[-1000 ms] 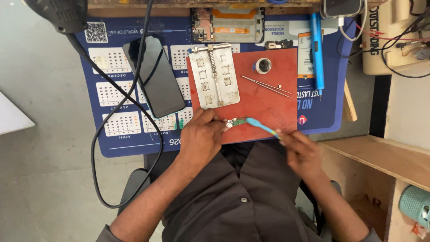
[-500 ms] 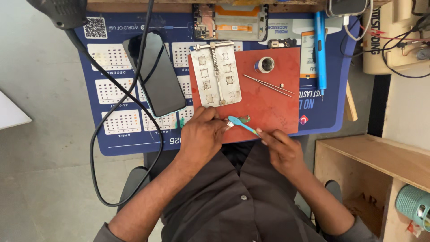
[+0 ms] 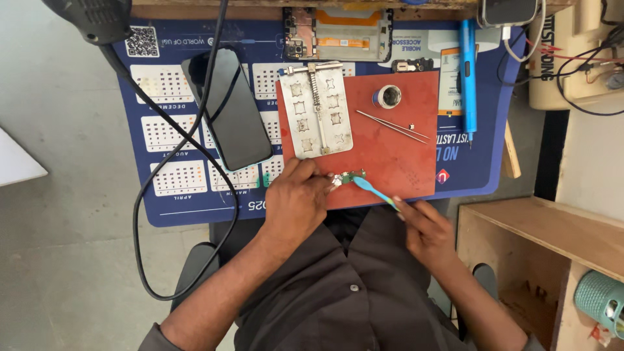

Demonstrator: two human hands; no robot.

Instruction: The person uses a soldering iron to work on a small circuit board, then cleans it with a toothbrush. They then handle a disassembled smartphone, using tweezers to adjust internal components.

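My left hand [image 3: 298, 198] rests at the near edge of the red mat [image 3: 390, 162], and its fingers pinch a small green circuit board [image 3: 351, 175]. My right hand [image 3: 426, 231] holds a light blue brush [image 3: 374, 192] by its handle. The head of the brush touches the little board from the right. Both hands are just in front of my dark shirt.
A metal board holder [image 3: 318, 110], a small round pot [image 3: 389, 97] and tweezers [image 3: 390, 127] lie on the red mat. A black phone [image 3: 234, 107], a blue pen-shaped tool [image 3: 468, 71], an opened phone [image 3: 338, 32] and a black cable [image 3: 162, 149] lie on the blue mat. Wooden shelves [image 3: 552, 227] stand at the right.
My right hand and the brush have shifted left and back a little, stroking over the small board. My left hand stays on the board at the mat's edge.
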